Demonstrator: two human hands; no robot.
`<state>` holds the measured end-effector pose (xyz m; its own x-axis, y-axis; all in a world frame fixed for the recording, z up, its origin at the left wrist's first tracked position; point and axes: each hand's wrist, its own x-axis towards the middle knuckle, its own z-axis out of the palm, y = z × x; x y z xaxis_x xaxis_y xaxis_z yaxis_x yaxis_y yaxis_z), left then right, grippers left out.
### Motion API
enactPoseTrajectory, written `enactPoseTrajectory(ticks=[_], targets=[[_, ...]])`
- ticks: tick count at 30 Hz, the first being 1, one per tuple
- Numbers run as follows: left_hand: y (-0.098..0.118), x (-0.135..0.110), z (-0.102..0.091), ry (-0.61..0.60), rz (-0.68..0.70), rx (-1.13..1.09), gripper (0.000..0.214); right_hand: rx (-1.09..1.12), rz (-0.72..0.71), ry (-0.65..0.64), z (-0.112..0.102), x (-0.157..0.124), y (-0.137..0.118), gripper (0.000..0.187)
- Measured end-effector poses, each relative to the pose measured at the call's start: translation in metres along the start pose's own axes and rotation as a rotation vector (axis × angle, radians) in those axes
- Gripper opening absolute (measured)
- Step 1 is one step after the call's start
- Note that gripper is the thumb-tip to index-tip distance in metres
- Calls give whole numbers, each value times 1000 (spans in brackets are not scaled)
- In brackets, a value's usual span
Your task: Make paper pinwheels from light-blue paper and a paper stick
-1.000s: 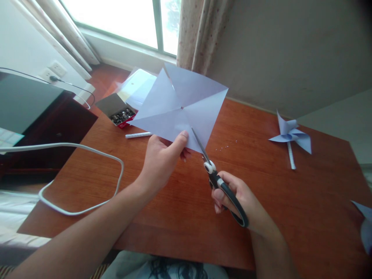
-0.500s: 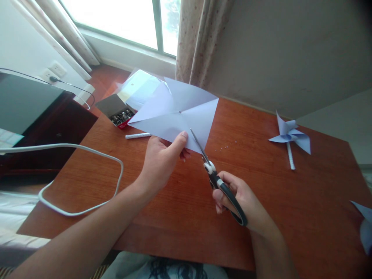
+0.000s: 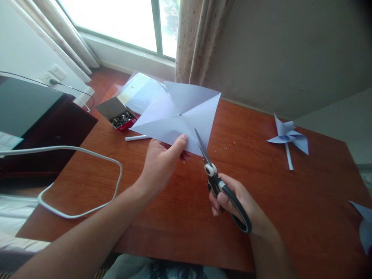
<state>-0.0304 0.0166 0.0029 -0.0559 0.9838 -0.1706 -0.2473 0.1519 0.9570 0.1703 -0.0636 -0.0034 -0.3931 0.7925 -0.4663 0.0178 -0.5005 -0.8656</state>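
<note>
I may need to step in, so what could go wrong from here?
The scissors point roughly towards the middle of the paper, so too long a cut might split it. The left hand's thumb presses the paper close to the visible blade; a slip could nick it. The paper's left corner overlaps the open box in this view, so a swing might knock it.

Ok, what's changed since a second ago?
The far edge of the paper has dipped toward the table. Nothing was taken up or let go: left hand keeps the paper, right hand the scissors. The pinwheel and open box stayed put.
</note>
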Motion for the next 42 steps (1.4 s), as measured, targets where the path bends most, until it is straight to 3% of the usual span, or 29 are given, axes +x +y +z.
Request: enactPoseTrajectory(ticks=[18, 42], targets=[[-1, -2, 0, -128, -4, 114, 26, -7, -22, -2, 1, 1, -3, 52], [-1, -7, 4, -145, -42, 124, 22, -23, -33, 22, 3, 2, -5, 53]])
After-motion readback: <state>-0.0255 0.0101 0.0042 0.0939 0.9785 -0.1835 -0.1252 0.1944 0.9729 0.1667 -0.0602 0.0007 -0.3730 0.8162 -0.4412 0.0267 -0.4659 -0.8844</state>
